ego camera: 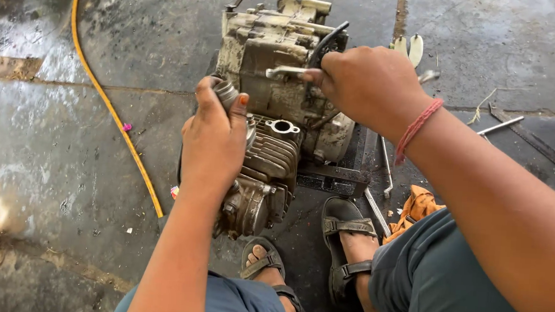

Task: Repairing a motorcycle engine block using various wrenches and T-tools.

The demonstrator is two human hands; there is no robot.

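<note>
A dirty motorcycle engine [278, 52] stands on a dark stone floor, its finned cylinder [271, 155] pointing toward me. My left hand [213, 138] grips the round metal part at the cylinder's left side, steadying it. My right hand [364, 84] is closed on a silver wrench [286, 72] whose head sits against the crankcase. A red thread band circles my right wrist. My sandalled feet [343, 245] rest just below the engine.
A yellow hose [109, 102] runs diagonally across the wet floor on the left. Long metal tools [387, 167] and a flat bar [526, 133] lie to the right of the engine. An orange rag [417, 208] sits by my right knee.
</note>
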